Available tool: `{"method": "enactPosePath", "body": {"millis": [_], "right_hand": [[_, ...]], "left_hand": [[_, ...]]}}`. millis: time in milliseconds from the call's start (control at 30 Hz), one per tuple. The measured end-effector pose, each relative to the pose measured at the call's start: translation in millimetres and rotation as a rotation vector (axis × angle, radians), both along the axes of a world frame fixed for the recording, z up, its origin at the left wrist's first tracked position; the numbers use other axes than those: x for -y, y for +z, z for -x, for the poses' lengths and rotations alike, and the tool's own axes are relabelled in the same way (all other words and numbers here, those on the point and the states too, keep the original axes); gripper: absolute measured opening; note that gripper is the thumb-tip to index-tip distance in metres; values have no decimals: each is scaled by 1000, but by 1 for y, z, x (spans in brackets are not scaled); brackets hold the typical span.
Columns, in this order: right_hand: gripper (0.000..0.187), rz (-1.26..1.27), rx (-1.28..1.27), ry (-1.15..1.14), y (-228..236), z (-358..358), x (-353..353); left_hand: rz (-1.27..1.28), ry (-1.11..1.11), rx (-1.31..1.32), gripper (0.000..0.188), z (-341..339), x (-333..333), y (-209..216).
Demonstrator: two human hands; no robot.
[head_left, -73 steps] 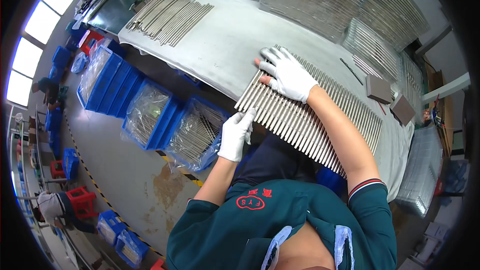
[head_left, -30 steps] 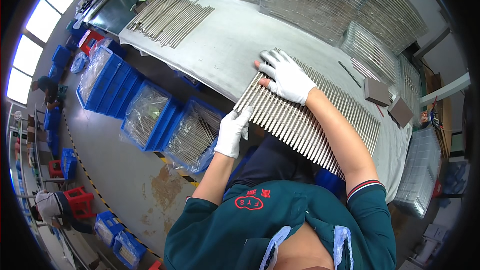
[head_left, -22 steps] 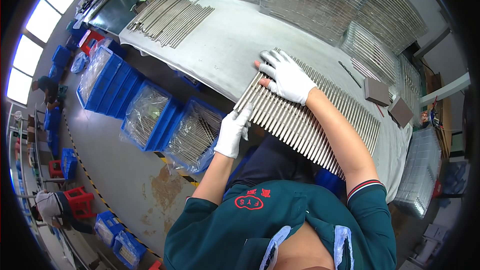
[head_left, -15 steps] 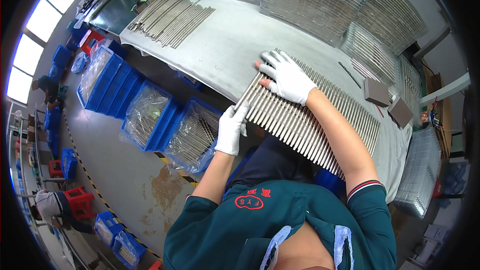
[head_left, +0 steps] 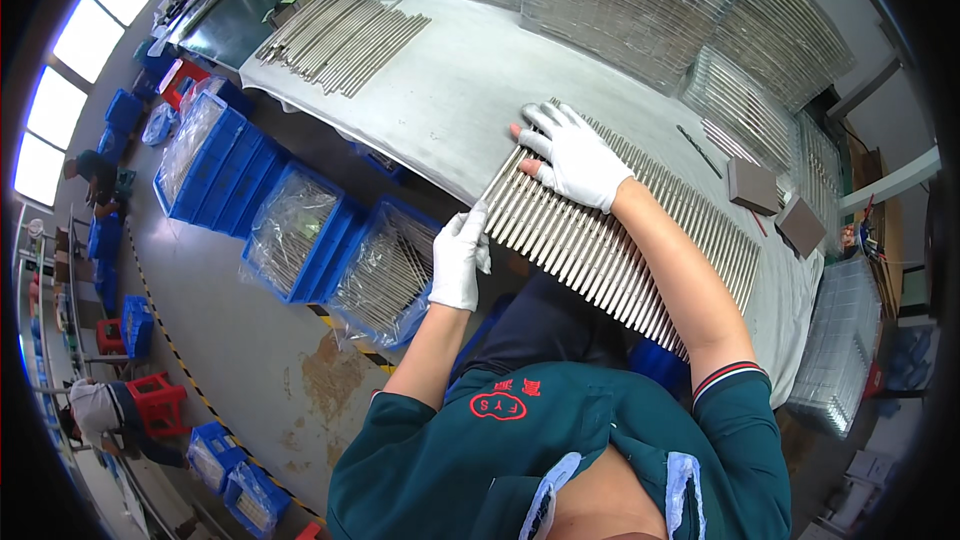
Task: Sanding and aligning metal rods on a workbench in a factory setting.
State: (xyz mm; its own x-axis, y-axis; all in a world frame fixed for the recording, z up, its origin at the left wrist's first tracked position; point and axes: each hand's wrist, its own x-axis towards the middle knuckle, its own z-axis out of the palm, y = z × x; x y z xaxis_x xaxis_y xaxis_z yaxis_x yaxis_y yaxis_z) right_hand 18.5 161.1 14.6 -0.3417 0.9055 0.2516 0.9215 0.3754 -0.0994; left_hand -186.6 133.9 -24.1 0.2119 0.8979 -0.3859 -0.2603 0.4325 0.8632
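Slender silvery metal rods (head_left: pixel 600 260) lie side by side in a wide row along the near edge of the table. My right hand (head_left: pixel 578 158), in a white glove with bare thumb and index fingertips, rests over the far ends at the row's left part, its fingers stretched out. At the near end of the leftmost rod is my left hand (head_left: pixel 457 262), also white-gloved, with thumb and fingers closed on that rod's tip. The contact point is small and partly hidden by the fingers.
Another batch of rods (head_left: pixel 340 35) lies at the table's far left. Clear plastic trays (head_left: pixel 630 10) stand stacked at the back. Two grey-brown blocks (head_left: pixel 752 186) and a dark pen-like tool (head_left: pixel 699 150) sit at right. Blue crates (head_left: pixel 300 230) with bagged rods stand left of the table.
My left hand has shifted slightly left at the near end of the outermost rod. My right hand stays in place over the row.
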Motion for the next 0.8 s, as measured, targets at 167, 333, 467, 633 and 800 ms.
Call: {"method": "enactPosePath", "body": {"millis": [167,333,467,633,800], "right_hand": [[55,47,11,5,1,-1,0],[54,48,15,-2,0,-1,-1],[54,61,7,-16,3,0,0],[55,64,15,-15,2,0,-1],[53,27,5,-5,-1,0,-1]], "left_hand": [[-19,-26,-88,30,3,-1,2],[-48,-46,-203,31,4,0,7],[-75,-59,-260,32,4,0,9],[-69,-69,-226,31,4,0,10],[-21,-66,-150,30,5,0,7]]}}
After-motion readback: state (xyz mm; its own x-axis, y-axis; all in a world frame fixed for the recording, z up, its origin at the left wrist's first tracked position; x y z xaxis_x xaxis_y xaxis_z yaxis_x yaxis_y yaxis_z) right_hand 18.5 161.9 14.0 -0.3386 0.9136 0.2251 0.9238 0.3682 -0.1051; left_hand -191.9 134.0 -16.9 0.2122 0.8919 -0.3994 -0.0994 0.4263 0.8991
